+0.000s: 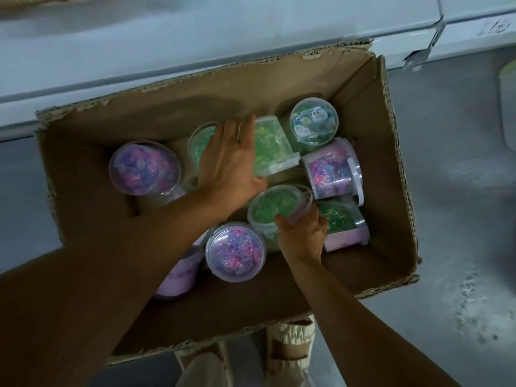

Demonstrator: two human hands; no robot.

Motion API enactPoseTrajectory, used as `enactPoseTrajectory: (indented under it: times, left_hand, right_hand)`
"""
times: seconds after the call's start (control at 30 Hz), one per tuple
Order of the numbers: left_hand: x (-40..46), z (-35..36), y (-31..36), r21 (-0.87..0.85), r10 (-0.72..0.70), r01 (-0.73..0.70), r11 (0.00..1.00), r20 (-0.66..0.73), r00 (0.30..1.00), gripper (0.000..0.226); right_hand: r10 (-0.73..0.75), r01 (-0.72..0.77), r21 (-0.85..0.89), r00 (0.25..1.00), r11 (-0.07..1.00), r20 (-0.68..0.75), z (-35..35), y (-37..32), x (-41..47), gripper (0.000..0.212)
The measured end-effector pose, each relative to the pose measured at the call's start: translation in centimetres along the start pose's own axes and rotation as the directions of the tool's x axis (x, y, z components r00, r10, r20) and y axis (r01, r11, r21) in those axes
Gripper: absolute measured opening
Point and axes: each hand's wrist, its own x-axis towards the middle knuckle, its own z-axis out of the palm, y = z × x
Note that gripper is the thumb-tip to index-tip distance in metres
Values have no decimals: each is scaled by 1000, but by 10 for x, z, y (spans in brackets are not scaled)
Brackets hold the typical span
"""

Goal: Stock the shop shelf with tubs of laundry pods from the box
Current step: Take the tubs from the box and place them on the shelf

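The left hand (227,160) lies flat, fingers straight, against a green tub (275,148) tipped on its side, long axis running 11 to 5 o'clock. The right hand (303,237) curls round the rim of another green tub (272,209) at its 11 o'clock, upright, nearest for lifting. Clear smooth plastic shows glossy pods; purple tubs (145,167) crowd the torn cardboard box (391,152).

Brown cardboard box (360,113) holding clear tubs: pink-and-purple pods under one lid (145,166) and another (236,251); green pods in a tub lying on its side (272,146); white shelf (195,37); speckled grey floor (460,219).
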Motion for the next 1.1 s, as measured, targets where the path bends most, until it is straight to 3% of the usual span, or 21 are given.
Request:
enactPoseTrajectory:
  times: [0.13, 0.23, 0.37, 0.47, 0.6, 0.83, 1.1]
  left_hand:
    - [-28, -26, -20, -223, -240, 218, 950, -75, 968, 95]
    - [-47, -38, -44, -305, -398, 376, 875, -11, 917, 98]
    - [-64, -44, -70, -391, -535, 512, 765, 58, 843, 93]
    - [-69, -42, -81, -444, -567, 542, 713, 90, 819, 94]
    - [-70, -30, -89, -515, -621, 584, 627, 123, 774, 89]
    - [-79, -42, -79, -561, -647, 606, 564, 156, 747, 81]
    - [-110, -137, -50, -677, -645, 541, 499, 126, 754, 57]
  right_hand:
    - [-97, 97, -25, 995, 995, 20, -7, -9, -5, 59]
    - [-270, 277, -131, 961, 952, 67, -1, -23, -8, 43]
    - [-282, 302, -218, 952, 928, 121, 11, -33, -2, 73]
    - [-255, 284, -207, 955, 936, 153, 16, -37, 6, 93]
    - [-256, 287, -236, 954, 928, 155, 23, -41, 11, 96]
    - [-278, 303, -213, 951, 929, 139, -2, -48, 6, 79]
    - [-281, 287, -29, 949, 957, 140, -106, -107, -66, 49]
